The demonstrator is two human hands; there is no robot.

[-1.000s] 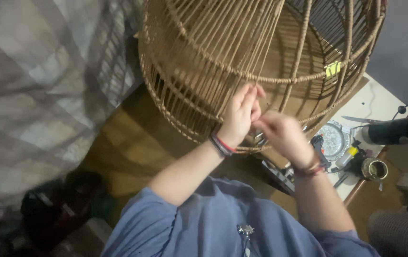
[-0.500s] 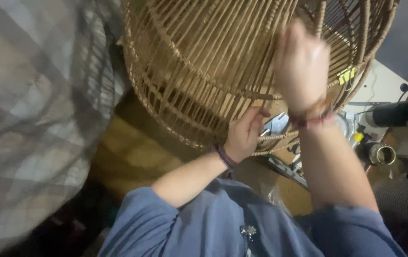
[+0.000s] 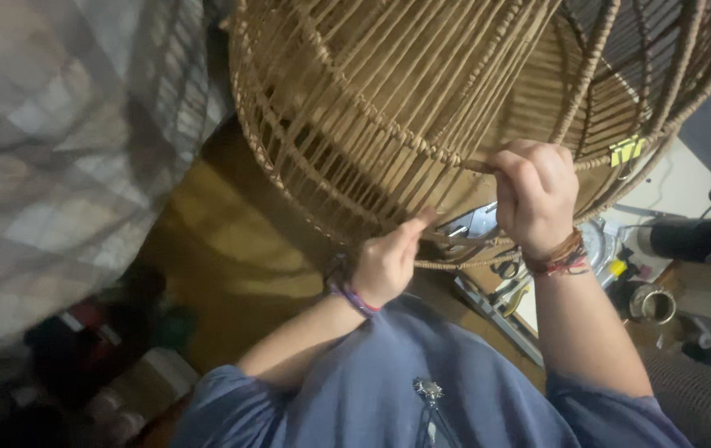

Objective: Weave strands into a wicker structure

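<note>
Your right hand (image 3: 535,195) is fisted on a basket (image 3: 422,108) hoop, left hand (image 3: 388,264) pinching a strand below it; light, stiff, springy frame, so hold hoops, not thin ribs

The right hand (image 3: 535,192) is pinching a horizontal strand on the large woven rattan basket frame (image 3: 422,99), while the left hand (image 3: 388,264) is touching its lower rim; tools are lying on the white bench (image 3: 679,178) beyond.
</note>
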